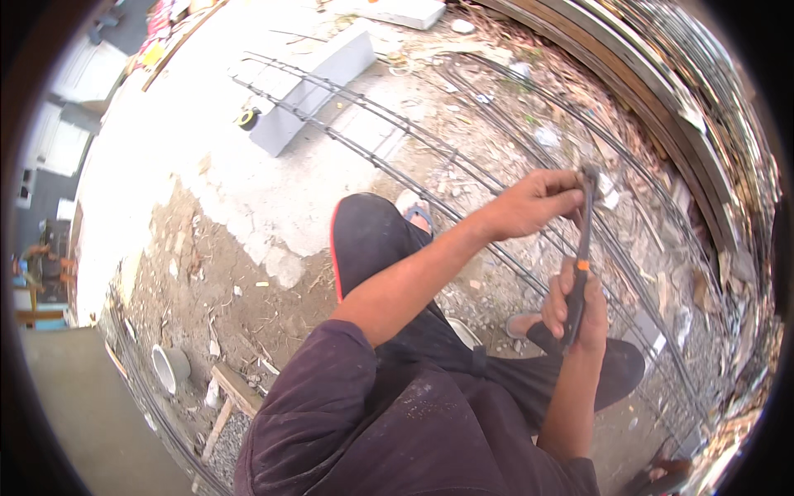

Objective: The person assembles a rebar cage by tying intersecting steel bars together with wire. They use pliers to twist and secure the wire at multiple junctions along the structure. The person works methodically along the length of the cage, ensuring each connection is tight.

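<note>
My right hand [579, 302] is wrapped round the black grip of a hammer-like tool [584, 231]. It has an orange band and a long dark shaft, and points away from me; its small grey head is too blurred to make out fully. My left hand [533, 202] reaches across beside that head, thumb and fingers pinched together. Whatever lies between those fingertips is hidden. Beneath both hands, long ribbed steel bars [405, 183] run diagonally from the far left to the near right, with small ties or rings along them.
A pale rectangular block [310, 91] lies by the bars' far end, with a yellow-and-black tape measure [247, 119] at it. Long timber beams [662, 107] and more rods line the right. A whitish bucket [170, 369] and wood scraps [236, 388] lie left. Rubble covers the ground.
</note>
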Available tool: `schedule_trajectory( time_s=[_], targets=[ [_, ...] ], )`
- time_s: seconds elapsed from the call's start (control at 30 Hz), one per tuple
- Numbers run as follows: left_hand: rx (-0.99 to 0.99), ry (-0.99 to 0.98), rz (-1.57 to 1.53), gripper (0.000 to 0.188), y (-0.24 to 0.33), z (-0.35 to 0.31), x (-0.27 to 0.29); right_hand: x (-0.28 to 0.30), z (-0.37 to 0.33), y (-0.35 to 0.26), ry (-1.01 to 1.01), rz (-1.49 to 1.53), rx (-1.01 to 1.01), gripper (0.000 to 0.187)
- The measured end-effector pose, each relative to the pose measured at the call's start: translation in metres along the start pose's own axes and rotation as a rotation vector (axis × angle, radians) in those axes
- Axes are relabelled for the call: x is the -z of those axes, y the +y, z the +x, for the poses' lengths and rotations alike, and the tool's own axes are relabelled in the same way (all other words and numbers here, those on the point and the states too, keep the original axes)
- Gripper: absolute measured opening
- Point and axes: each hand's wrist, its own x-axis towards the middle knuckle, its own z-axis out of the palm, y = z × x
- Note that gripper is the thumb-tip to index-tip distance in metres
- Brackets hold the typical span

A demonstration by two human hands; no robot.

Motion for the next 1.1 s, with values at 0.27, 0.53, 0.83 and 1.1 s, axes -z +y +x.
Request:
schedule_trajectory(
  time_s=[0.27, 0.53, 0.83, 1.1],
  targets=[
    [-0.115, 0.493, 1.228, 0.025, 0.056, -0.026, 0.063, -0.011, -0.005, 0.02, 0.186, -0.04, 0.009, 0.083],
    [0.045, 0.587, 1.075, 0.032, 0.073, -0.042, 0.097, 0.101, -0.03, 0.038, 0.709, -0.537, -0.177, 0.045],
    [0.074, 0.081, 0.683, 0.03, 0.051, -0.019, 0.041, 0.078, -0.015, 0.029, 0.816, -1.264, 0.181, 0.036],
    [0.229, 0.012, 0.318, 0.033, 0.001, -0.02, -0.009, -0.019, 0.028, 0.028, 0.367, -0.46, 0.059, 0.028]
  ],
)
